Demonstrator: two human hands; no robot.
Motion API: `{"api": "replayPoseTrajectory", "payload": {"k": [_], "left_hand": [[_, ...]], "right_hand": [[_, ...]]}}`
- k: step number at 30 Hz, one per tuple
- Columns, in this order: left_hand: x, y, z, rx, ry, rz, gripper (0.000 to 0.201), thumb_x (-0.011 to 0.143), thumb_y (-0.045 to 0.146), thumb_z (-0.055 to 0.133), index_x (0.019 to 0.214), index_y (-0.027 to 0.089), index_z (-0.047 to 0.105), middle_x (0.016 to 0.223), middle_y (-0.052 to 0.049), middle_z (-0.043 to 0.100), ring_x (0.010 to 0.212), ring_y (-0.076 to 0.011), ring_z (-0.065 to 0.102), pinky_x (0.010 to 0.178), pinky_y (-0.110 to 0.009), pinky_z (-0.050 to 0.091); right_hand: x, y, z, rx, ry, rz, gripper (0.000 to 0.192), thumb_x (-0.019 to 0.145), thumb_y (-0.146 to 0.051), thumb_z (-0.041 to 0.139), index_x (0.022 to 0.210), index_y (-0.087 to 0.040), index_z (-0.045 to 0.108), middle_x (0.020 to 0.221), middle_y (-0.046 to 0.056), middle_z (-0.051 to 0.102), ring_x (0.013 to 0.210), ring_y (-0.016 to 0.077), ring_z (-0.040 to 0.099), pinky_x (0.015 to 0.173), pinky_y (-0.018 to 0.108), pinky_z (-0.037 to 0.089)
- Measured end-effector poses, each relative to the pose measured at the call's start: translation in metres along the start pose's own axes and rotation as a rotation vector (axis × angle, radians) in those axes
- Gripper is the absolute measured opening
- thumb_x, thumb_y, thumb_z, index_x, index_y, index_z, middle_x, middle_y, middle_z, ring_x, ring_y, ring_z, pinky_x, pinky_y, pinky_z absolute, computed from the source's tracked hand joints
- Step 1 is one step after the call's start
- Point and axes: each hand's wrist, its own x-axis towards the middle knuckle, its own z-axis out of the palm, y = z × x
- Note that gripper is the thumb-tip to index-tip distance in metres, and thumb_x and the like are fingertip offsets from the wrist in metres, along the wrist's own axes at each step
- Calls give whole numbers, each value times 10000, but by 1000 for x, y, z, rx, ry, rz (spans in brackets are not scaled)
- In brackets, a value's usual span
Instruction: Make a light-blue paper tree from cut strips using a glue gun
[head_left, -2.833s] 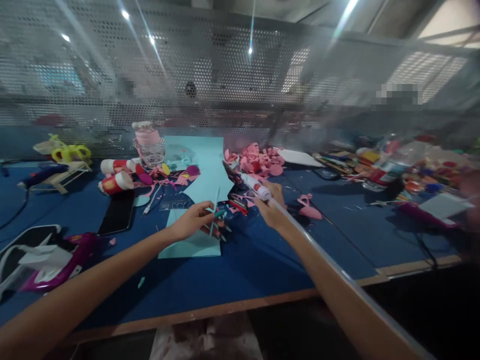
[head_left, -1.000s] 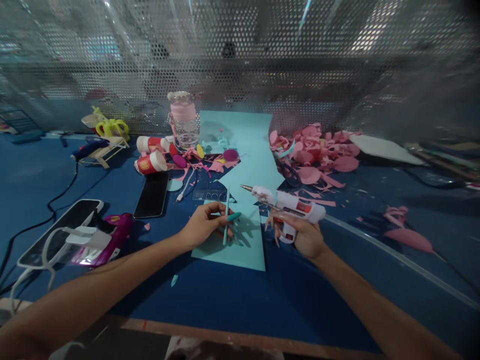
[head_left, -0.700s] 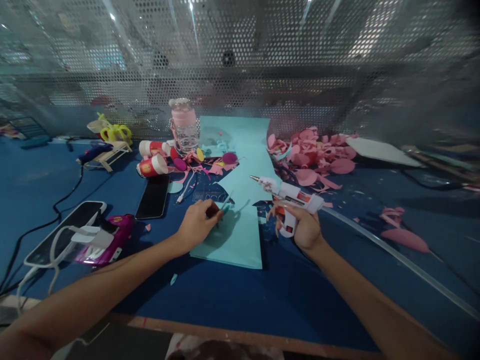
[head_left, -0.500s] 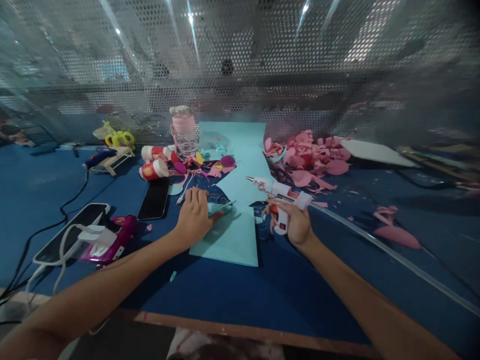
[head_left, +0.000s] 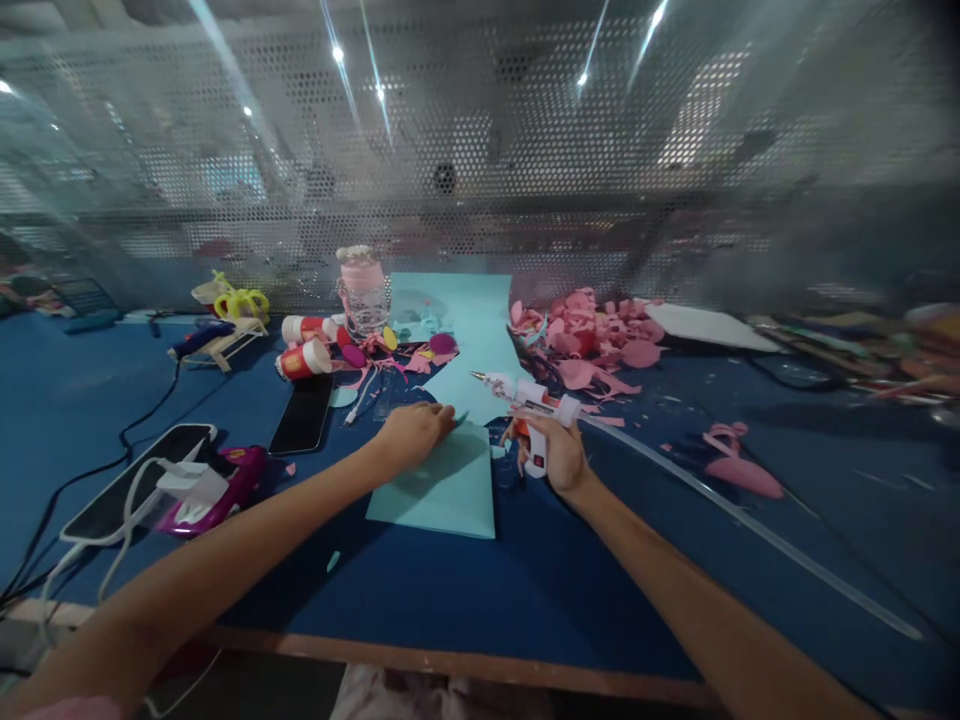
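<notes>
My right hand is wrapped round the handle of a white and orange hot glue gun, whose metal nozzle points left. A long clear glue stick sticks out of its rear. My left hand is closed, with the edge of a small light-blue paper piece showing at its fingertips. Most of that piece is hidden by the hand. Under the left hand lies a folded light-blue paper sheet. Behind it a larger cut light-blue sheet stretches to the back.
Pink paper scraps are heaped at the back right. A black phone, paper cups and a pink-topped bottle stand left. Nearer are a purple device and cables. Perforated metal panel closes the back.
My left hand has moved right and its fingers have drawn together over the small blue piece, so less of it shows. The glue gun stays in my right hand, and the view has shifted slightly.
</notes>
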Motion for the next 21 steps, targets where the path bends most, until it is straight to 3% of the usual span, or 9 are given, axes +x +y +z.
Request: {"api": "replayPoseTrajectory", "payload": {"k": [4, 6, 11, 17, 21], "left_hand": [[-12, -8, -9, -656, 170, -117, 236, 842, 305, 410, 851, 137, 576, 714, -52, 615, 631, -124, 570, 589, -236, 448], [-19, -12, -9, -884, 242, -196, 247, 784, 339, 513, 880, 126, 593, 740, -52, 632, 631, -119, 582, 594, -237, 476], [-28, -12, -6, -942, 368, -299, 245, 621, 268, 687, 837, 157, 655, 769, -29, 642, 695, -122, 587, 625, -225, 503], [-29, -10, -8, -1086, 317, -289, 229, 575, 270, 732, 753, 136, 677, 688, -34, 635, 625, -131, 594, 588, -247, 513], [-30, -11, -9, -1070, 333, -319, 273, 522, 263, 769, 734, 127, 662, 623, -24, 631, 570, -124, 592, 565, -244, 507]], "right_hand": [[-4, -1, 0, 7, -33, 31, 222, 552, -362, 591, 559, -140, 605, 399, -14, 508, 298, 89, 417, 263, 209, 327], [-7, -1, 0, 3, -55, 49, 235, 558, -374, 586, 552, -140, 607, 403, -7, 511, 313, 93, 422, 268, 211, 326], [-11, 2, -1, -68, -133, 69, 262, 601, -394, 560, 533, -145, 607, 395, 1, 484, 340, 95, 407, 295, 220, 319], [-19, 3, -1, -168, -173, 164, 259, 548, -395, 664, 577, -142, 618, 449, 2, 495, 380, 91, 414, 339, 217, 300], [-21, 3, 0, -190, -185, 212, 312, 503, -427, 687, 621, -142, 641, 481, 17, 529, 399, 92, 412, 350, 218, 292]]}}
